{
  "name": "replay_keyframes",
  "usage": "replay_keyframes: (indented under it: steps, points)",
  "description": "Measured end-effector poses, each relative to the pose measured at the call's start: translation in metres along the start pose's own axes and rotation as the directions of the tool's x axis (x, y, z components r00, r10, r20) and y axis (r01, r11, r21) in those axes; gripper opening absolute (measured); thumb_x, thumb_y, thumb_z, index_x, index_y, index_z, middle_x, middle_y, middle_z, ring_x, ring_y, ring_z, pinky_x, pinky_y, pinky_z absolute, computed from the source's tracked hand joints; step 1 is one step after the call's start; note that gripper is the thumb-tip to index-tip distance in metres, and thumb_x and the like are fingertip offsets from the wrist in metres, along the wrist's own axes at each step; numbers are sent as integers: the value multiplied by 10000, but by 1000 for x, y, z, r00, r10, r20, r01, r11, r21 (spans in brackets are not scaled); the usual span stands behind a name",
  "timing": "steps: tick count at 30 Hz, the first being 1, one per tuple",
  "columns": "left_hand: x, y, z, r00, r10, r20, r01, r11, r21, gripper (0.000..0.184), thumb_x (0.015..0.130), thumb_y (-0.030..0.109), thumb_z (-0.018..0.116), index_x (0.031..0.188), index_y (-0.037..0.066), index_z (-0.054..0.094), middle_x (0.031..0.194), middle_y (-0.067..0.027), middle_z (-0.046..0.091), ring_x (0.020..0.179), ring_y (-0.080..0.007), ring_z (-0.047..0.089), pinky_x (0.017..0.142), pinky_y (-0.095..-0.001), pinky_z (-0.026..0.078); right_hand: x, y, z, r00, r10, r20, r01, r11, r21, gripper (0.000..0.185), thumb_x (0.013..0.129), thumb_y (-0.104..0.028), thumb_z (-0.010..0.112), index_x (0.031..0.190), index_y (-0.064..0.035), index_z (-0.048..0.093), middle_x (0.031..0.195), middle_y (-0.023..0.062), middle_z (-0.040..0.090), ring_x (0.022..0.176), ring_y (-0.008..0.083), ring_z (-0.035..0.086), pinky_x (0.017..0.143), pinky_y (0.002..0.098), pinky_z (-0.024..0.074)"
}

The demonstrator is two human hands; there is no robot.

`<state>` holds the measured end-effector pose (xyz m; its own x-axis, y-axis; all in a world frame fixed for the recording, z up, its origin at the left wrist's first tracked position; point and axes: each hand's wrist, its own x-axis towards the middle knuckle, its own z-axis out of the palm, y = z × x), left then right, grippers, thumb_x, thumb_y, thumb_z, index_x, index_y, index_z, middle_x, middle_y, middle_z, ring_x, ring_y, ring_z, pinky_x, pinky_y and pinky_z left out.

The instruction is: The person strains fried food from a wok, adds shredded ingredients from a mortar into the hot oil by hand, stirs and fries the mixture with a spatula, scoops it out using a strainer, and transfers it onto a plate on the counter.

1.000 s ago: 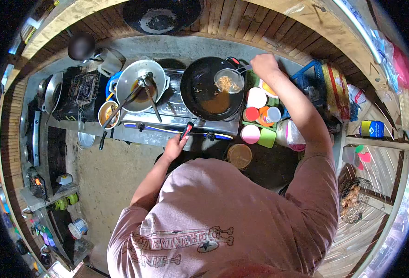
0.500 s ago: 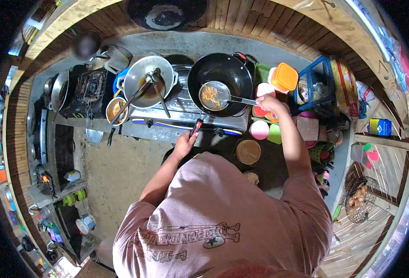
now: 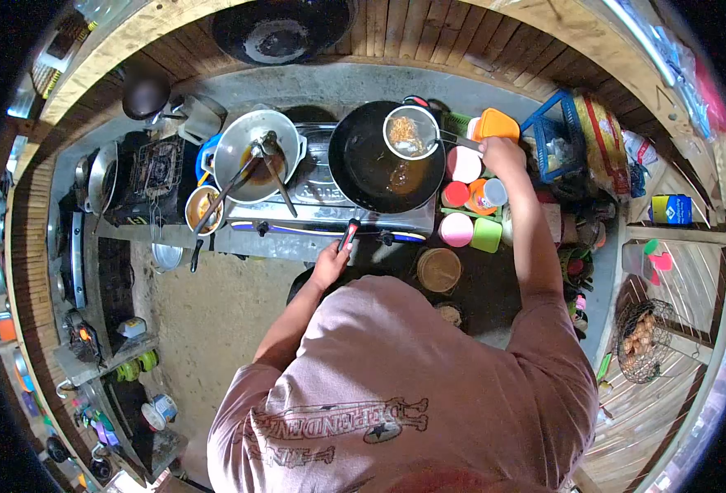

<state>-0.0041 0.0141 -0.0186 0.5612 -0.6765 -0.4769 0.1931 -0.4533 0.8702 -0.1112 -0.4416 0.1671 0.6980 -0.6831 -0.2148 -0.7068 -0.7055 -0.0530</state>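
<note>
Metal strainer (image 3: pixel 399 145) was gripped by its handle (image 3: pixel 461 141) in the right hand (image 3: pixel 504 156), fingers closed, right of upper centre. Left hand (image 3: pixel 331 264) was closed on the frying pan's red-and-black grip (image 3: pixel 349 236), near the centre of the frame. Change: half a second earlier the strainer sat over the pan's lower left; now it was over the upper right, golden bits (image 3: pixel 405 129) inside. Reading: bits probably held clear of the oil (image 3: pixel 412 175) and draining; contact with the pan wall could not be told. Dark frying pan (image 3: pixel 348 160) stood on the stove (image 3: pixel 317 175), upper centre. Beyond: grey pot (image 3: pixel 235 138) with tongs to its left, red-lidded jar (image 3: pixel 455 194) to its right.
</note>
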Motion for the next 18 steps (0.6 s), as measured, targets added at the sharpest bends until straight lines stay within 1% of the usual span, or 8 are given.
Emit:
replay_keyframes:
  steps: [1, 5, 7, 10, 11, 13, 17, 18]
  points:
    - [2, -3, 0, 1000, -2, 15, 3, 1000, -21, 309, 999, 330, 585, 981, 23, 554, 609, 17, 499, 480, -73, 424, 445, -273, 348, 3, -1, 3, 1000, 0, -3, 0, 1000, 0, 258, 950, -288, 517, 1016, -146, 723, 994, 163, 713, 970, 355, 683, 826, 496, 523]
    - [1, -3, 0, 1000, 7, 4, -6, 1000, -15, 311, 998, 333, 586, 960, 26, 558, 614, 18, 505, 484, -74, 431, 450, -276, 355, 17, -2, 25, 998, -41, -46, 37, 996, -83, 220, 921, -252, 550, 997, -156, 732, 970, 156, 720, 943, 349, 695, 807, 482, 536]
    - [-3, 7, -1, 1000, 1, -12, -1, 999, 49, 315, 997, 336, 586, 940, 27, 562, 615, 19, 507, 495, -77, 439, 462, -279, 364, 24, -2, 35, 980, -126, -156, 109, 988, -113, 209, 882, -219, 564, 920, -120, 744, 894, 163, 727, 853, 351, 714, 730, 503, 552]
    - [-2, 5, -2, 999, 24, -32, -21, 997, 76, 326, 994, 342, 588, 922, 25, 561, 612, 15, 510, 504, -84, 447, 476, -286, 375, 31, -2, 36, 963, -176, -203, 158, 982, -100, 209, 887, -213, 555, 912, -134, 747, 868, 156, 725, 837, 351, 714, 715, 499, 554]
    - [-3, 5, -3, 999, 23, -32, -20, 997, 77, 326, 994, 342, 588, 922, 25, 561, 612, 15, 510, 504, -84, 447, 476, -286, 375, 34, -2, 34, 964, -175, -202, 158, 983, -98, 209, 887, -213, 555, 912, -134, 747, 868, 156, 725, 837, 351, 714, 715, 499, 554]
    - [-5, 7, -5, 999, 25, -49, -19, 992, 123, 332, 992, 347, 590, 926, 22, 562, 611, 7, 516, 509, -95, 455, 486, -295, 383, 36, -5, 29, 959, -230, -165, 210, 969, -133, 206, 887, -220, 555, 917, -140, 743, 861, 155, 723, 823, 350, 713, 701, 492, 555]
    - [-4, 3, -7, 998, 39, -43, -34, 995, 98, 298, 994, 318, 590, 903, 38, 541, 609, 22, 492, 500, -77, 420, 460, -286, 349, 40, -13, 30, 954, -270, -131, 257, 960, -110, 199, 885, -221, 558, 924, -152, 740, 861, 146, 721, 828, 350, 709, 704, 494, 551]
    - [-4, 3, -7, 997, 48, -56, -40, 991, 127, 304, 991, 322, 593, 900, 36, 544, 611, 21, 500, 500, -78, 427, 460, -284, 352, 40, -14, 29, 953, -285, -100, 276, 957, -92, 195, 882, -222, 560, 924, -155, 738, 861, 143, 720, 837, 350, 706, 709, 498, 548]
